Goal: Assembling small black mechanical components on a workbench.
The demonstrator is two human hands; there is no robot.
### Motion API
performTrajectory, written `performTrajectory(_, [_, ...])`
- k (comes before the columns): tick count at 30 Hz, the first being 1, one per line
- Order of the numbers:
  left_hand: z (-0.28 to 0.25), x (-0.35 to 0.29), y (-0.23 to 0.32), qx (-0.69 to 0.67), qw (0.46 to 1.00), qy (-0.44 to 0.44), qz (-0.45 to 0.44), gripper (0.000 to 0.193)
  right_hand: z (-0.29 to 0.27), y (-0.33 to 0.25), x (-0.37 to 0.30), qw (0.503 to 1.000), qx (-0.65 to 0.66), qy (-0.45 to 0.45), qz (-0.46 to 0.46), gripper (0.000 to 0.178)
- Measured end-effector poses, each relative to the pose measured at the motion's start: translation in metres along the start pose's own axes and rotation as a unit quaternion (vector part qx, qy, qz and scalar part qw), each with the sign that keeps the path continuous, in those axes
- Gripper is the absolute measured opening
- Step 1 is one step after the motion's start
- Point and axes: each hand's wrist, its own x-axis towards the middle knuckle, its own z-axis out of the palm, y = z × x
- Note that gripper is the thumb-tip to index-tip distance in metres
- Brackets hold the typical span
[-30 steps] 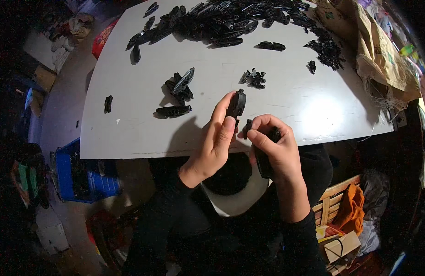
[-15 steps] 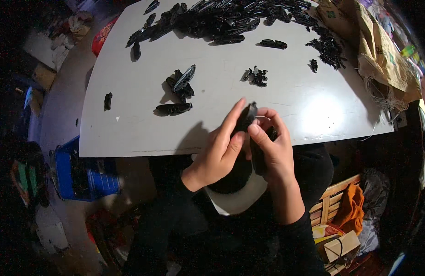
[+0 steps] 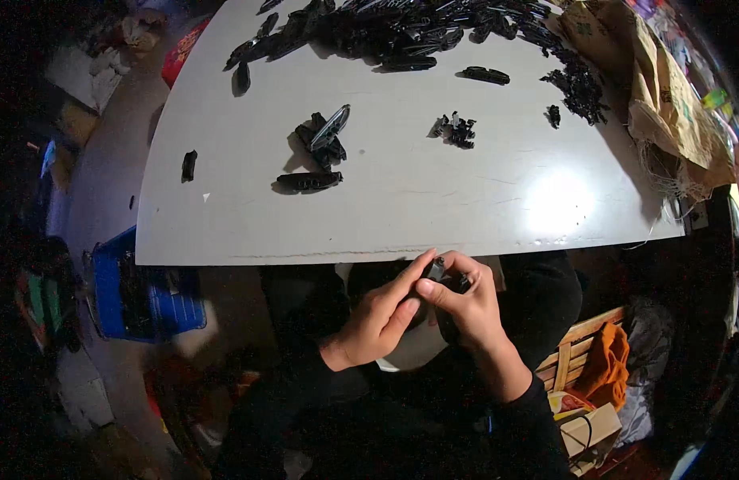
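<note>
Just below the table's front edge, over my lap, my two hands come together on a black plastic part (image 3: pixel 437 270). My left hand (image 3: pixel 377 324) has its fingers straight along the part's left side, thumb pressed in. From the right, my right hand (image 3: pixel 475 308) curls around it, thumb on top. Dark pieces show between the right fingers; I cannot make out whether they are separate. Nearest on the table lies a long black plastic piece (image 3: pixel 309 182), below a small stack of similar pieces (image 3: pixel 325 136). Several small black clips (image 3: pixel 456 130) form a cluster farther right.
A heap of black plastic pieces (image 3: pixel 385 36) covers the table's far side, with a pile of small ones (image 3: pixel 577 92) at right. A woven sack (image 3: pixel 673 112) hangs over the right edge. Under my hands is a pale rim (image 3: pixel 413 357). A blue crate (image 3: pixel 173 308) stands lower left.
Both hands have drawn back toward me with the black plastic part, from above the table's front edge to below it. The view has shifted slightly.
</note>
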Motion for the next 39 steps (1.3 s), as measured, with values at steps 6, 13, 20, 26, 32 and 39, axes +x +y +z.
performTrajectory(6, [0.006, -0.009, -0.011, -0.101, 0.995, -0.005, -0.020, 0.052, -0.001, 0.003, -0.002, 0.998, -0.049, -0.017, 0.019, 0.022])
performTrajectory(13, [-0.008, -0.015, -0.014, 0.151, 0.986, 0.031, 0.068, 0.043, -0.031, -0.024, 0.005, 0.922, -0.355, -0.080, -0.135, 0.032])
performTrajectory(20, [-0.074, 0.021, -0.007, 0.442, 0.846, 0.282, 0.095, 0.035, -0.062, -0.045, 0.111, 0.712, -0.581, 0.129, -0.372, 0.016])
performTrajectory(26, [-0.097, 0.033, -0.014, 0.530, 0.795, 0.293, 0.032, 0.029, -0.061, -0.038, 0.124, 0.772, -0.553, 0.058, -0.308, 0.014])
performTrajectory(32, [-0.072, 0.025, -0.007, 0.016, 0.964, 0.262, -0.033, 0.014, -0.043, -0.028, 0.087, 0.984, -0.135, 0.005, -0.113, 0.008])
performTrajectory(39, [-0.039, 0.039, 0.000, -0.159, 0.967, 0.195, -0.027, 0.031, -0.027, -0.025, 0.052, 0.998, 0.001, -0.026, -0.052, 0.008])
